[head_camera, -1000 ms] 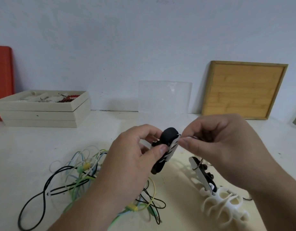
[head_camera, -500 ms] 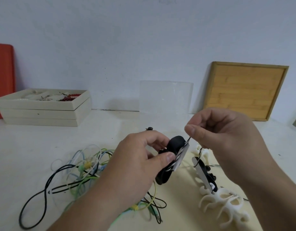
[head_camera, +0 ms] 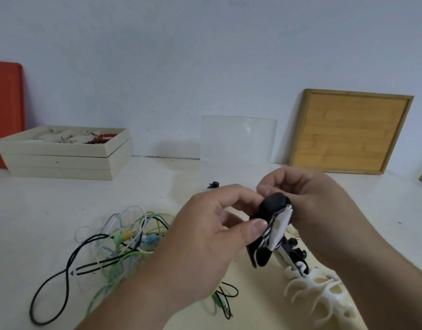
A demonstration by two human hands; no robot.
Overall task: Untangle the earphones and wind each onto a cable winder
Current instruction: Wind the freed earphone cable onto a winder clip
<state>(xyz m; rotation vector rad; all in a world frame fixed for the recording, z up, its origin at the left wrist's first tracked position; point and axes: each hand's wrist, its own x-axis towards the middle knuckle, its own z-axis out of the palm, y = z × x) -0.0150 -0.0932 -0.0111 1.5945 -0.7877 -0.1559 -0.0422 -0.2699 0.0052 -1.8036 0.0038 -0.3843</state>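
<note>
Fingers of the left hand (head_camera: 205,236) are curling round a black cable winder (head_camera: 268,232), with the thumb pressing on its face where a black-and-white striped cord is crossing a white tab, and the piece is being held up off the table (head_camera: 50,210) in front of the person. Fingers of the right hand (head_camera: 307,201) are bunching just behind the winder's top end, seemingly pinching the cord's loose end, though what they are gripping is hidden from where I'm standing. To my eye this one earphone is getting close to wound, with only a last bit to tuck in. Below the hands, another black-and-white winder (head_camera: 293,254) is lying on the table, touching a white branching winder (head_camera: 321,291), and I cannot tell whether either is carrying a cord. Off to the left, a tangle of earphones (head_camera: 124,241) in black, green, blue and white is sprawling loose, so I'd judge most of the job is waiting there. A small black piece (head_camera: 214,185) is sitting alone further back. Behind, a beige tray stack (head_camera: 62,160), a clear panel (head_camera: 238,141), a wooden board (head_camera: 350,132) and a red board (head_camera: 5,115) are standing along the wall.
</note>
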